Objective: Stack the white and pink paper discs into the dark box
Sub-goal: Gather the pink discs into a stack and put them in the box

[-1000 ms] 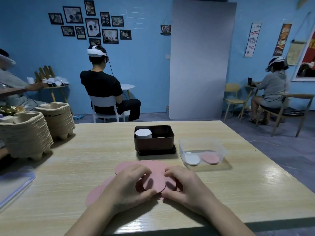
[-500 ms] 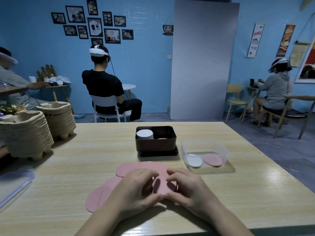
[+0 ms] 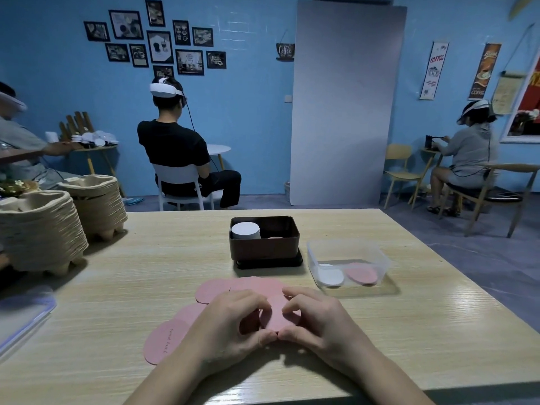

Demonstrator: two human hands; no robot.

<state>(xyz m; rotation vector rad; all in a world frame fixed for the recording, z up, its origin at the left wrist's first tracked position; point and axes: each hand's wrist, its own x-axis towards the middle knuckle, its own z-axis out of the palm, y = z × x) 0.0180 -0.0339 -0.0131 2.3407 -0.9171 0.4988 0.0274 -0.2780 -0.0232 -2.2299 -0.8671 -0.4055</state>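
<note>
At near edge of pale wooden counter (image 3: 117, 287): left hand (image 3: 233, 325) and right hand (image 3: 318, 323), fingers curled, pinch flat round pink paper discs (image 3: 276, 314) between them. Dark rectangular box (image 3: 264, 249) stands behind, white paper disc stack (image 3: 245, 230) in its left end.

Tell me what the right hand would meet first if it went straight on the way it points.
Probably the left hand: the right hand points left across the pink discs, thumb tips nearly touching.

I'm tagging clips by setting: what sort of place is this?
Probably a café-styled room used for recording sessions: coffee posters and framed cup pictures on the blue wall, small tables with chairs, and seated people wearing headsets.
</note>
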